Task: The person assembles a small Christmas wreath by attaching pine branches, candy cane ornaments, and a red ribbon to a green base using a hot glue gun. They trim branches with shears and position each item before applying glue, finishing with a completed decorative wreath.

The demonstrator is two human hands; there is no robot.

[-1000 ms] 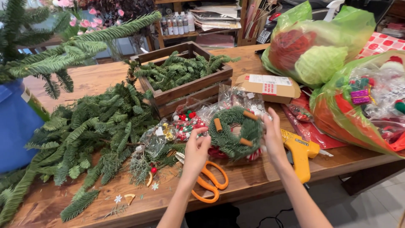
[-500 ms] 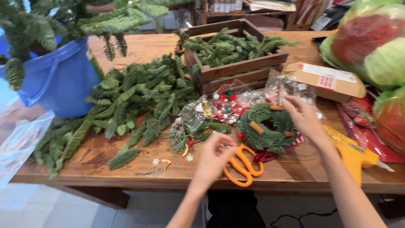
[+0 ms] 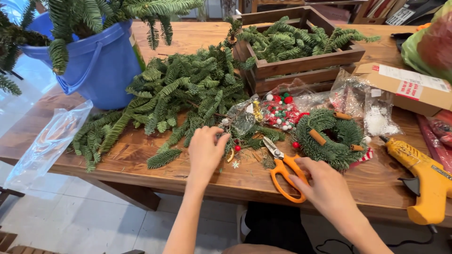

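While the left hand (image 3: 205, 151) reaches into the small bits by the fir twigs (image 3: 181, 96), the right hand (image 3: 322, 186) rests on the orange scissors (image 3: 284, 171) near the front of the desk (image 3: 141, 157). Its fingers curl around one handle loop, so I think it is taking hold of them. The left hand's fingers are bent over a sprig and some tiny trims; I cannot tell if it has pinched anything.

Just behind the scissors lies a small green wreath (image 3: 332, 136) with little brown sticks on it. Beside it sits a clear bag of red, white and green balls (image 3: 281, 110). A wooden crate (image 3: 301, 59) full of cut greens stands further back. A blue bucket (image 3: 96, 68) with big branches is at the left. A yellow glue gun (image 3: 421, 176) lies at the right, close to the desk's edge.

Things could go wrong here. The scissor blades point towards the left hand, so a quick lift could poke it. A red berry (image 3: 238, 148) lies loose by the left hand, and a nudge could roll it off the desk. A bump from the right arm could knock the glue gun off the edge.
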